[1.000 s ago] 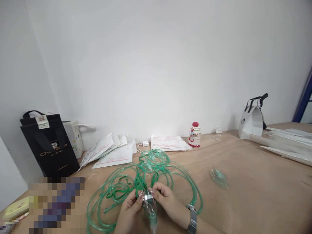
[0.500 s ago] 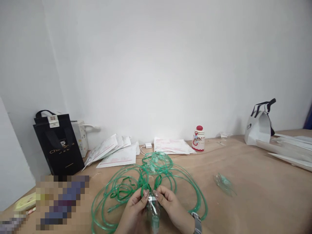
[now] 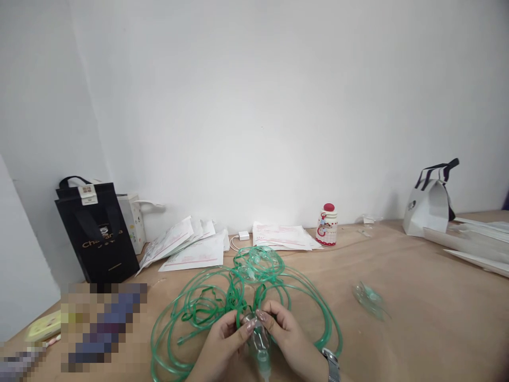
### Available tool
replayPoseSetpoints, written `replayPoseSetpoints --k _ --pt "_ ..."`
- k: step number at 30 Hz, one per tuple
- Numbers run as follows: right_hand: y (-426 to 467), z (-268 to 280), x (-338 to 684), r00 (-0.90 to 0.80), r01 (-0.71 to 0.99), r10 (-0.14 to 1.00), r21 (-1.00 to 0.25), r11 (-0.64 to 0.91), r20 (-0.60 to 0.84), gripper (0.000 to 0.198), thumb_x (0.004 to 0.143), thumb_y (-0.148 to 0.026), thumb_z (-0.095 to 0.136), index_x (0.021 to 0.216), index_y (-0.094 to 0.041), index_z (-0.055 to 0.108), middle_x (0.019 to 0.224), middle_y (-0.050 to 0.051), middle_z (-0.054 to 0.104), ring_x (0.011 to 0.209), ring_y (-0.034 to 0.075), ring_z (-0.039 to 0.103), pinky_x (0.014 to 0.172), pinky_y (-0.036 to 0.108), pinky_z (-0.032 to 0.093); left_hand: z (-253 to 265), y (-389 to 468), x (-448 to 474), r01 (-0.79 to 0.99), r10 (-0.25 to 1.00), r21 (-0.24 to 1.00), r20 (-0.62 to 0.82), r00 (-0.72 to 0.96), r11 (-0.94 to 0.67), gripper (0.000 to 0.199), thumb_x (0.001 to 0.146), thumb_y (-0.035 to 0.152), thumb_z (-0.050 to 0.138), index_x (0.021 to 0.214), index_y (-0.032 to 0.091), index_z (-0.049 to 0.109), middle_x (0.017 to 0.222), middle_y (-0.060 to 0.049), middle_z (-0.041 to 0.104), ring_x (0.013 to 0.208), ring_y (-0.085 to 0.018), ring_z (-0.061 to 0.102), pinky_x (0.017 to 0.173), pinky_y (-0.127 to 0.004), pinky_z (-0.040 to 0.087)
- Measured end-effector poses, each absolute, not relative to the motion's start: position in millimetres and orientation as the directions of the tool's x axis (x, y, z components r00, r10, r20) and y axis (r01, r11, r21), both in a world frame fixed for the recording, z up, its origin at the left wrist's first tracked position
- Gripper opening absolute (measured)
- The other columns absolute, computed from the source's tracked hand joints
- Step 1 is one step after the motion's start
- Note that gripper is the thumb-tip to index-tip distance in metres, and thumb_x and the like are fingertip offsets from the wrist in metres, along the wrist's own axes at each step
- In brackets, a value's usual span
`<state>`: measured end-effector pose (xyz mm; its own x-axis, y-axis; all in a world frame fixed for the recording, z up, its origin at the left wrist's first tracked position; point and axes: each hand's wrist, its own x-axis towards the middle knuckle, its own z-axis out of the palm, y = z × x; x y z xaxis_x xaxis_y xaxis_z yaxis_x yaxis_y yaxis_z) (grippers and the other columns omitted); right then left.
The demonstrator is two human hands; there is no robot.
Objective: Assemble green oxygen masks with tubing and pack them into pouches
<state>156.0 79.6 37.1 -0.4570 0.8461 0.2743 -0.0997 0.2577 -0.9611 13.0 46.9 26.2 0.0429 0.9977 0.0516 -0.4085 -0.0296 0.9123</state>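
Note:
Low in the middle of the view, a clear oxygen mask (image 3: 260,338) with a pale green connector is held between both hands. My left hand (image 3: 226,338) is closed on its upper left edge, beside a green strap. My right hand (image 3: 283,331) pinches the upper right edge of the same mask, and a watch (image 3: 331,363) is on that wrist. Loops of green tubing (image 3: 324,307) spread on the table around and beyond my hands. Behind them another clear mask (image 3: 252,271) lies among coiled tubing.
White packets (image 3: 194,257) and more packets (image 3: 280,236) lie by the wall. A red-topped bottle (image 3: 327,227) stands near them. Black bag (image 3: 97,233) is at left, white bag (image 3: 427,207) at right. A small clear-and-green piece (image 3: 369,298) lies on the table (image 3: 417,323).
Both hands and the mask have shifted slightly right in the view, as has most of the scene. The mask now tilts a little, its connector lower right. Both hands still grip it.

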Motion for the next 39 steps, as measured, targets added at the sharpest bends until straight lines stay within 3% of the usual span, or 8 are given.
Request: replayPoseSetpoints --k 8,18,25,39 --pt "79.5 39.0 158.1 -0.500 -0.009 0.830 -0.960 0.279 0.246 0.038 0.077 -0.053 0.049 0.064 -0.018 0.043 0.062 -0.003 0.038 0.061 0.012 0.036 0.059 0.025 0.032 36.6 40.5 11.6 -0.241 0.993 0.963 0.119 -0.010 -0.118 0.027 0.058 0.036 0.073 0.058 0.014 0.057 0.059 0.001 0.054 0.065 -0.015 0.046 0.064 -0.026 0.037" --pt "79.7 37.4 158.2 -0.539 -0.041 0.803 -0.960 0.277 0.255 0.036 0.076 -0.050 0.053 0.062 -0.017 0.045 0.060 -0.003 0.040 0.059 0.012 0.036 0.057 0.024 0.030 35.9 39.3 8.4 -0.196 0.988 0.969 0.154 -0.013 -0.153 0.029 0.055 0.035 0.075 0.052 0.016 0.053 0.055 0.003 0.048 0.060 -0.014 0.043 0.058 -0.024 0.035" --pt "85.0 37.3 160.4 -0.517 -0.088 0.818 -0.966 0.244 0.254 0.039 0.074 -0.053 0.054 0.062 -0.018 0.043 0.058 -0.004 0.041 0.056 0.011 0.037 0.054 0.023 0.030 32.0 42.9 7.5 -0.159 0.987 0.976 0.157 0.029 -0.150 0.031 0.067 0.043 0.064 0.055 0.016 0.057 0.056 0.003 0.046 0.058 -0.013 0.042 0.056 -0.023 0.034" --pt "80.6 39.3 164.3 -0.513 0.031 0.822 -0.951 0.307 0.248 0.038 0.076 -0.050 0.053 0.061 -0.019 0.038 0.059 -0.005 0.037 0.057 0.010 0.035 0.054 0.023 0.030 43.5 39.2 6.3 -0.062 0.986 0.985 0.156 -0.061 -0.159 0.039 0.057 0.051 0.068 0.045 0.015 0.059 0.052 0.003 0.041 0.052 -0.012 0.043 0.048 -0.023 0.036"
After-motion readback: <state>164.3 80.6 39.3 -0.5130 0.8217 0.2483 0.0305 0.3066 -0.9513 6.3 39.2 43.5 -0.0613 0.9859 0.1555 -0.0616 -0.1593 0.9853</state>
